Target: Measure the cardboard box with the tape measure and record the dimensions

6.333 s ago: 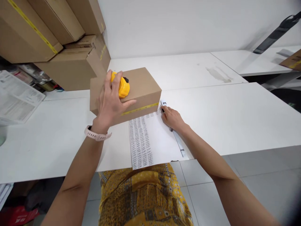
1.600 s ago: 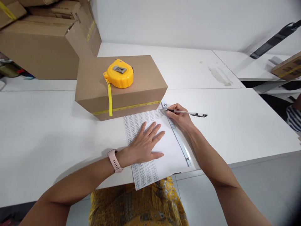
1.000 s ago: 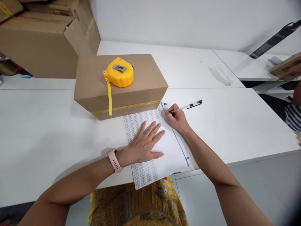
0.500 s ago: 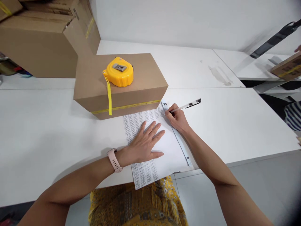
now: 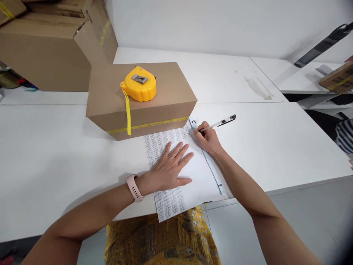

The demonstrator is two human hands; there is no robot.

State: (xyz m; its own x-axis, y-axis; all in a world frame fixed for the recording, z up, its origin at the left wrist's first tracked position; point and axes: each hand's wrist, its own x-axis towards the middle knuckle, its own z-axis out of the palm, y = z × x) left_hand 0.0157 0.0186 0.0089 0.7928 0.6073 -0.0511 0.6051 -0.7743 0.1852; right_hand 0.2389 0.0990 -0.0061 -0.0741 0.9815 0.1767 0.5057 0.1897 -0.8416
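Observation:
My left hand lies flat with fingers spread on a sheet of paper that carries several columns of handwriting. A pen with a clear barrel and black cap end is pinched in my right hand, its tip hidden by my fingers at the sheet's upper right. Under the sheet's right side shows a pale blue printed strip. Just beyond the paper stands a closed cardboard box with yellow tape along its front. On top of it rests a yellow tape measure, its strap hanging over the front edge.
Larger cardboard boxes are stacked at the back left. All this stands on a white table against a wall. At far right are a dark upright post, another taped box and part of a person in a striped garment.
Both hands, the pen and the sheet look almost unmoved. At the far right, the taped box and the striped garment have shifted very slightly to the right.

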